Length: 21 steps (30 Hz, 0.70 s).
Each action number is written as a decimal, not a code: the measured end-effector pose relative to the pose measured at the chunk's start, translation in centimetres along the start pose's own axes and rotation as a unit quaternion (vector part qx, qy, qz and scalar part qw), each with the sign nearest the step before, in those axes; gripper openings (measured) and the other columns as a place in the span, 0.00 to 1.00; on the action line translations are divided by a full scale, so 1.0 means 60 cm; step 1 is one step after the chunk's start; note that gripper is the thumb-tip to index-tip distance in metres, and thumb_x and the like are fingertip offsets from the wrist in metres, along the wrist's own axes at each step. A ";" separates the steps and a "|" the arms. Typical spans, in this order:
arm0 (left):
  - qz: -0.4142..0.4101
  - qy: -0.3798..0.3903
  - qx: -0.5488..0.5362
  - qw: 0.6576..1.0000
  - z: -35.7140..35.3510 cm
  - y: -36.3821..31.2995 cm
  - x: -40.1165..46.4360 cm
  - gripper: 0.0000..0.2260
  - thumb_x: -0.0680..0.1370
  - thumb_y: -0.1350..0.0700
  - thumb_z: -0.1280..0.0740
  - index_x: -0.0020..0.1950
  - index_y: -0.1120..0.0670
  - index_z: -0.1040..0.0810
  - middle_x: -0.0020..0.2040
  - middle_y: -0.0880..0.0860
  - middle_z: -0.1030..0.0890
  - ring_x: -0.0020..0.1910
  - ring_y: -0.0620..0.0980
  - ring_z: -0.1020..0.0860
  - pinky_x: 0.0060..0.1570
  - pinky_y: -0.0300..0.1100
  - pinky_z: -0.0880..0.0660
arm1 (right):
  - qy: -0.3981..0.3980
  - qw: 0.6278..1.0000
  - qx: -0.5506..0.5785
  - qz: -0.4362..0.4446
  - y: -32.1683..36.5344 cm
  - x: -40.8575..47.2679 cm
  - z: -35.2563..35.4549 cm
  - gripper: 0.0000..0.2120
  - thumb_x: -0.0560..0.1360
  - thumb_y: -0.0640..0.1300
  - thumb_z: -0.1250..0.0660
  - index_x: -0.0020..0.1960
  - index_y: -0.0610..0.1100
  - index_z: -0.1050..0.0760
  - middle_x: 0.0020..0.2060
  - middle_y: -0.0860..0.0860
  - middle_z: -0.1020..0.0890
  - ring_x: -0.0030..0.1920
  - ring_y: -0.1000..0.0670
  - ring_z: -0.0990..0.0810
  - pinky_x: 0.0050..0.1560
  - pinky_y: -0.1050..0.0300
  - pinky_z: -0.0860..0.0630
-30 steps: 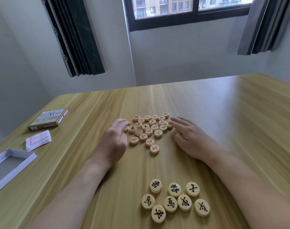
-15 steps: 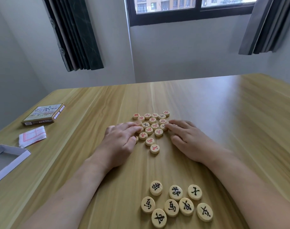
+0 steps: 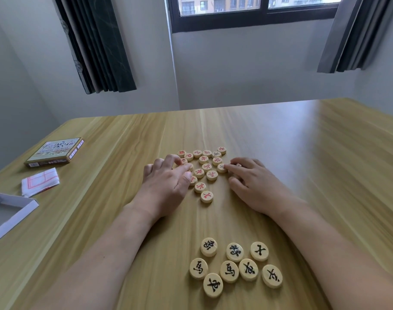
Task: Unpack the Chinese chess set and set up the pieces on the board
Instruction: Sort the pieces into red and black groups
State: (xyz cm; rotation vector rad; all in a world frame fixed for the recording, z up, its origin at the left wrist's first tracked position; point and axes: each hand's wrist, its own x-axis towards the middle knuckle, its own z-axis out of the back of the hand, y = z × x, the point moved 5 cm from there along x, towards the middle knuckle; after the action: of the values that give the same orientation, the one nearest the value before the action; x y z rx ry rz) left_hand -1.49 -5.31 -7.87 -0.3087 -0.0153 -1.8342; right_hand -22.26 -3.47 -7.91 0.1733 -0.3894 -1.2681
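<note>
discs (image 3: pixel 205 173) mid-frame look light, hard, slick; pinch rims. left hand (image 3: pixel 166 184) pinches one; right hand (image 3: pixel 251 184) lies flat, fingers touching one.

far pieces (image 3: pixel 206 166): pale wood, mostly red characters
near pieces (image 3: pixel 236 266): black characters
folded sheet (image 3: pixel 40 182): white, seemingly red grid
table (image 3: pixel 303 153): yellow woodgrain

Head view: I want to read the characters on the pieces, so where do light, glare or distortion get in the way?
Head view: daylight from the window puts a pale sheen on the far table; wide-angle bending curves the table edges; the near black-marked pieces read sharply; the far red-marked pieces are small, soft and partly hidden by the hands, left and right.
</note>
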 end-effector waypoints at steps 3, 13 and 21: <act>0.003 -0.020 -0.001 1.000 0.005 0.001 -0.020 0.36 0.74 0.39 0.63 0.74 0.45 0.30 0.66 0.45 0.34 0.64 0.49 0.37 0.62 0.44 0.47 | -0.019 0.999 0.037 -0.035 -0.007 -0.009 0.005 0.21 0.81 0.51 0.49 0.72 0.53 0.32 0.71 0.56 0.34 0.72 0.54 0.41 0.72 0.59 0.45; 0.106 0.010 0.013 0.994 0.017 0.019 -0.098 0.31 0.76 0.45 0.58 0.78 0.47 0.37 0.71 0.48 0.36 0.68 0.51 0.41 0.67 0.46 0.45 | -0.001 0.998 0.005 -0.057 0.004 -0.081 0.012 0.23 0.82 0.52 0.51 0.75 0.50 0.38 0.75 0.53 0.39 0.75 0.53 0.46 0.74 0.59 0.49; 0.129 -0.064 -0.059 0.988 0.042 0.001 -0.191 0.25 0.77 0.49 0.51 0.70 0.51 0.26 0.65 0.52 0.29 0.65 0.53 0.37 0.66 0.45 0.41 | 0.018 0.994 0.110 -0.009 0.033 -0.176 0.027 0.19 0.83 0.50 0.49 0.70 0.53 0.28 0.70 0.58 0.32 0.71 0.58 0.38 0.70 0.64 0.44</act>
State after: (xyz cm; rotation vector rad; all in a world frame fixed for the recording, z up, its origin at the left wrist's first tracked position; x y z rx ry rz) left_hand 1.93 5.92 -7.96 -0.4892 0.0425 -1.5581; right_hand -23.68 7.30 -7.72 0.3862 -0.4980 -1.2365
